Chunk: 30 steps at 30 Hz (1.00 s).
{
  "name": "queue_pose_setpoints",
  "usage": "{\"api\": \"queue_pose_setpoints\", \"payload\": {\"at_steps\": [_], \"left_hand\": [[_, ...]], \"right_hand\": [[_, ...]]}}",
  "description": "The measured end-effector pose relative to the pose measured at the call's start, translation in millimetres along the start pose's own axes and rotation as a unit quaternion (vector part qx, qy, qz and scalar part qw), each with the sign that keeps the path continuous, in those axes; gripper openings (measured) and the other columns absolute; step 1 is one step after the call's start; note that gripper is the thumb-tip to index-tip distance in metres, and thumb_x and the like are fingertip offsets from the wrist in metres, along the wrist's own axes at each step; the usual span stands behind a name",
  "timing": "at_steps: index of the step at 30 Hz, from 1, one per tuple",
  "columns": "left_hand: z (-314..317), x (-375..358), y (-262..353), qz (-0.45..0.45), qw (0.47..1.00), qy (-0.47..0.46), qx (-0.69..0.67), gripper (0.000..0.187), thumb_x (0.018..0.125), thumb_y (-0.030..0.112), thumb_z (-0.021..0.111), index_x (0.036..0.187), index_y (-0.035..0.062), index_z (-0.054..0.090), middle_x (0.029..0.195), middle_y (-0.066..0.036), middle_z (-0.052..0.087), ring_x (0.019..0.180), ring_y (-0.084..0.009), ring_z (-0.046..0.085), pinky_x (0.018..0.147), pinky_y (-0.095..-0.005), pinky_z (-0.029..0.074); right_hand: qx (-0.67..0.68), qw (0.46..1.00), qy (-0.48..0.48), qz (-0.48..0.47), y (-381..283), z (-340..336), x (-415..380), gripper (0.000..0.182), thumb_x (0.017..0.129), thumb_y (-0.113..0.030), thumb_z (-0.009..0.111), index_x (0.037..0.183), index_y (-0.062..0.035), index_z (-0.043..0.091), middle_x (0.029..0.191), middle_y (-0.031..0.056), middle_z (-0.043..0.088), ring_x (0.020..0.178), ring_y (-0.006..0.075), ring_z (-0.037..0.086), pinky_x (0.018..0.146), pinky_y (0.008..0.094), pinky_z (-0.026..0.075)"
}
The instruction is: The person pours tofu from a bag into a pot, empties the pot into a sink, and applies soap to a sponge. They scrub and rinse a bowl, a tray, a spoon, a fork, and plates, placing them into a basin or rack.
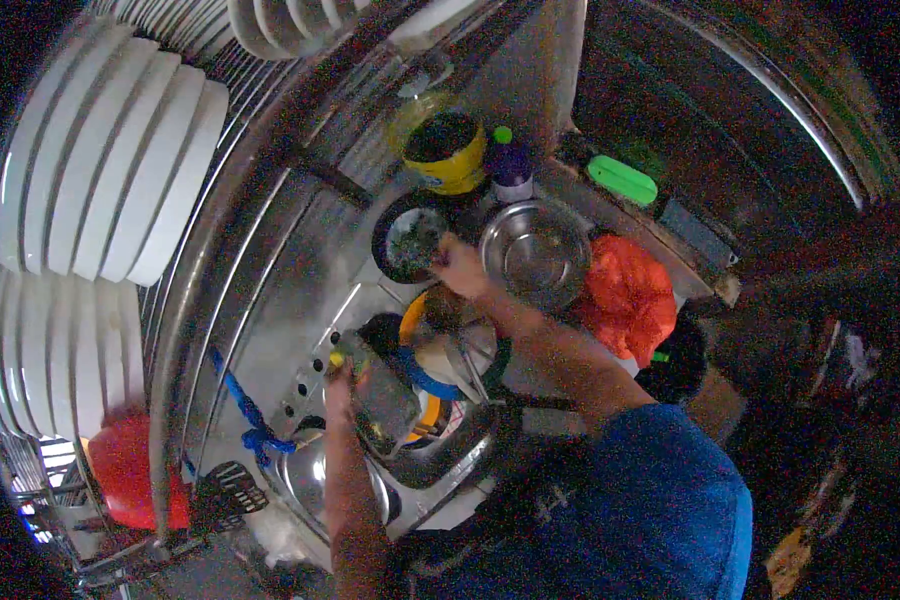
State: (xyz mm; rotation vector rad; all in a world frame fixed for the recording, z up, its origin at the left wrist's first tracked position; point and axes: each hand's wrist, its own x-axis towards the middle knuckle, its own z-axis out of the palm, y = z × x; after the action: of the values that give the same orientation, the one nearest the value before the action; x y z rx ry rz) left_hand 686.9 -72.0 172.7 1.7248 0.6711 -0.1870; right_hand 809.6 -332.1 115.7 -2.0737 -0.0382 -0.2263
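Note:
My right hand (458, 268) reaches to the edge of a dark round bowl (380, 245) that holds whitish suds and something green. Its fingers are drawn together; what lies in them is hidden. Lower left, my left hand (341, 388) closes on the side of a greyish metal-looking container (385, 400), tilted in the sink. A small yellow-green thing (337, 358) shows at its fingertips, too blurred to name. Between my hands a blue-rimmed bowl (425, 375) and a yellow-orange dish (410, 318) lie stacked with other dishes.
A steel bowl (535, 250), yellow tub (448, 155), purple bottle (511, 170) and orange-red bag (628, 295) stand behind and right. A green brush-like thing (622, 180) lies on the ledge. At left, a metal rack (185, 260) holds white plates (100, 150) and a red bowl (135, 470).

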Motion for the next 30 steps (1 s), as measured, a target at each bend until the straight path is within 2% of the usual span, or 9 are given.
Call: {"api": "queue_pose_setpoints", "payload": {"at_steps": [3, 5, 8, 10, 13, 17, 24, 26, 30], "left_hand": [[5.0, 42.1, -14.3, 0.012, 0.999, -0.001, 0.039, 0.025, 0.078, 0.013, 0.049, 0.098, -0.002, 0.046, 0.09, -0.012, 0.053, 0.079, -0.0205, 0.056, 0.062, -0.0266, 0.049], [16.7, 73.3, -30.3, -0.032, 0.978, -0.089, -0.188, 0.032, 0.079, 0.012, 0.048, 0.105, -0.0045, 0.039, 0.096, -0.015, 0.05, 0.078, -0.0232, 0.056, 0.064, -0.0297, 0.05], [55.4, 107.7, -27.5, 0.147, 0.977, -0.121, -0.094, 0.042, 0.079, 0.013, 0.048, 0.114, -0.0007, 0.029, 0.103, -0.015, 0.046, 0.083, -0.0255, 0.056, 0.066, -0.0322, 0.051], [77.6, 125.8, -16.1, 0.171, 0.979, -0.11, -0.014, 0.05, 0.079, 0.017, 0.049, 0.12, 0.0045, 0.024, 0.103, -0.014, 0.046, 0.083, -0.0249, 0.055, 0.062, -0.0324, 0.05], [108.2, 109.8, 33.6, -0.056, 0.994, -0.067, -0.068, 0.059, 0.077, 0.023, 0.052, 0.125, 0.0092, 0.02, 0.101, -0.012, 0.049, 0.08, -0.0226, 0.055, 0.06, -0.0323, 0.048], [111.6, 183.0, -60.8, 0.077, 0.983, -0.097, 0.133, 0.054, 0.075, 0.028, 0.053, 0.121, 0.0096, 0.03, 0.099, -0.011, 0.052, 0.083, -0.022, 0.053, 0.069, -0.0333, 0.043], [137.6, 65.7, -6.2, 0.203, 0.855, -0.167, 0.447, 0.039, 0.075, 0.033, 0.05, 0.107, 0.0106, 0.048, 0.103, -0.013, 0.052, 0.094, -0.0299, 0.049, 0.079, -0.0366, 0.039], [133.9, 74.0, -37.5, 0.308, 0.849, -0.174, 0.393, 0.037, 0.075, 0.035, 0.05, 0.102, 0.0094, 0.051, 0.098, -0.015, 0.054, 0.09, -0.03, 0.051, 0.077, -0.0368, 0.04], [122.2, 9.8, 23.2, 0.235, 0.852, -0.281, 0.375, 0.039, 0.074, 0.035, 0.05, 0.101, 0.007, 0.052, 0.098, -0.015, 0.054, 0.088, -0.0281, 0.053, 0.076, -0.035, 0.041]], "right_hand": [[-0.015, 0.994, 0.094, -0.055, 5.1, -75.9, 19.4, 0.033, 0.069, -0.03, 0.058, 0.083, -0.002, 0.048, 0.074, 0.0134, 0.051, 0.068, 0.0287, 0.05, 0.061, 0.0362, 0.04], [0.049, 0.981, 0.179, -0.058, 40.7, -121.2, 34.4, 0.028, 0.067, -0.014, 0.057, 0.091, -0.0008, 0.048, 0.077, 0.0134, 0.05, 0.072, 0.0277, 0.048, 0.066, 0.0361, 0.038], [-0.242, 0.912, 0.249, -0.218, 19.8, -212.1, 53.9, 0.033, 0.07, -0.013, 0.05, 0.101, -0.0011, 0.046, 0.089, 0.0152, 0.051, 0.084, 0.0301, 0.048, 0.076, 0.0372, 0.037], [-0.383, 0.92, 0.085, -0.023, 42.3, -241.8, 71.4, 0.038, 0.07, -0.012, 0.05, 0.106, -0.0026, 0.044, 0.101, 0.0143, 0.047, 0.094, 0.0303, 0.044, 0.081, 0.0382, 0.035], [-0.602, 0.789, 0.101, -0.062, 69.9, -244.8, 63.3, 0.034, 0.072, -0.013, 0.046, 0.105, -0.003, 0.044, 0.105, 0.0132, 0.046, 0.097, 0.0281, 0.042, 0.078, 0.0418, 0.035], [-0.503, 0.836, 0.192, -0.105, 38.0, -229.3, 54.4, 0.036, 0.076, -0.021, 0.046, 0.108, -0.0034, 0.045, 0.113, 0.0138, 0.043, 0.103, 0.0279, 0.039, 0.081, 0.0423, 0.033], [-0.43, 0.901, -0.048, -0.018, 29.6, -137.1, 142.8, 0.048, 0.071, -0.034, 0.053, 0.108, -0.0053, 0.042, 0.086, 0.0168, 0.055, 0.08, 0.0314, 0.054, 0.068, 0.041, 0.044], [-0.415, 0.908, -0.059, -0.002, 35.3, -132.5, 154.4, 0.051, 0.072, -0.039, 0.05, 0.11, -0.0065, 0.041, 0.084, 0.016, 0.056, 0.076, 0.0311, 0.056, 0.065, 0.0411, 0.045], [-0.423, 0.905, -0.036, 0.009, 33.3, -142.6, 147.6, 0.051, 0.073, -0.042, 0.048, 0.11, -0.0075, 0.041, 0.083, 0.0147, 0.057, 0.077, 0.0301, 0.056, 0.064, 0.0396, 0.046]]}}
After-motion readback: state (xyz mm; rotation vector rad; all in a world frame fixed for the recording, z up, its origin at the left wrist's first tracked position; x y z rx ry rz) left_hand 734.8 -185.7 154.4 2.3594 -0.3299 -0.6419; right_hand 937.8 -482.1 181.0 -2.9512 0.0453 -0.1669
